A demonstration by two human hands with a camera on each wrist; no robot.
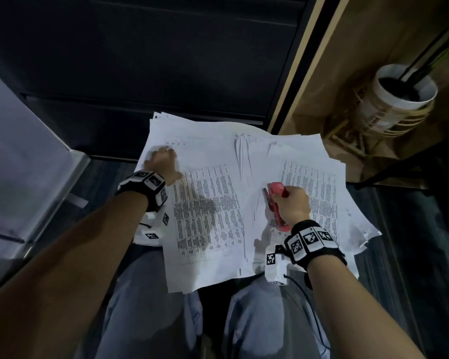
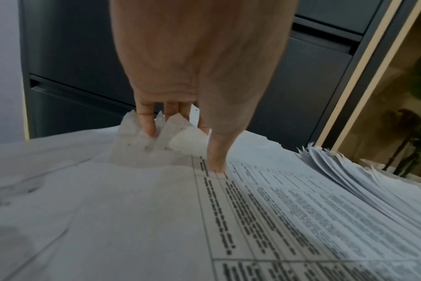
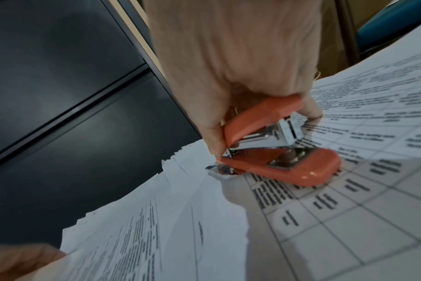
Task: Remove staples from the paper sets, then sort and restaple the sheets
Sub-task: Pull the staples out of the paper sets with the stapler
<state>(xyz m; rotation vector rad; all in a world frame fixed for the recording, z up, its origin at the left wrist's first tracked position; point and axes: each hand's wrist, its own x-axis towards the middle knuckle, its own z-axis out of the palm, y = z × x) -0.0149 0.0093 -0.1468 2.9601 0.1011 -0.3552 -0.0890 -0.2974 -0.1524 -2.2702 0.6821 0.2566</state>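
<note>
Two piles of printed table sheets lie on my lap: a left paper set (image 1: 208,203) and a right paper set (image 1: 319,182). My left hand (image 1: 162,164) holds the far left corner of the left set. In the left wrist view its fingers (image 2: 148,123) curl behind the crumpled corner (image 2: 142,150) while the thumb (image 2: 216,152) presses on the top sheet. My right hand (image 1: 294,204) grips a red stapler (image 1: 276,194) over the right set. The stapler (image 3: 298,167) rests on the sheets, its metal end (image 3: 219,169) at a torn paper edge.
A dark cabinet with drawers (image 1: 153,60) stands straight ahead. At the right, a white plant pot (image 1: 399,97) sits on a wooden stand. A pale grey surface (image 1: 18,161) is at the left. My legs in jeans (image 1: 145,307) carry the papers.
</note>
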